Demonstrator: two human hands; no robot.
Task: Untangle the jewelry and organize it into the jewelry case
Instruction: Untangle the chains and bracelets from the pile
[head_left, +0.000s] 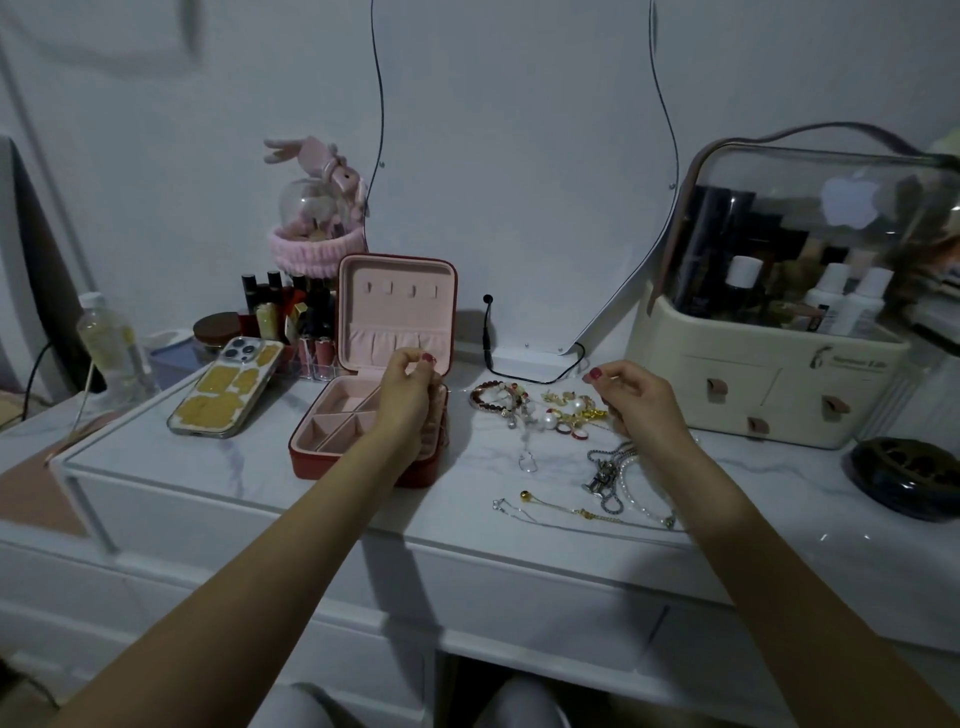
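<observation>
Hovering over the open red jewelry case (363, 447), the left hand (410, 395) pinched a thin chain (460, 391). The right hand (636, 402), fingers curled, held its other end above the tangled jewelry pile (540, 410) on the marble tabletop (467, 499).

A white marble-look dresser top (467, 499) carries an open red jewelry case (374, 410) at centre, a phone (226, 387) at 9 o'clock, tangled jewelry (550, 410) and loose chains (608, 483) at 3 o'clock, a cream cosmetics box (769, 374) at 2 o'clock and a dark round dish (906, 483) far right
</observation>
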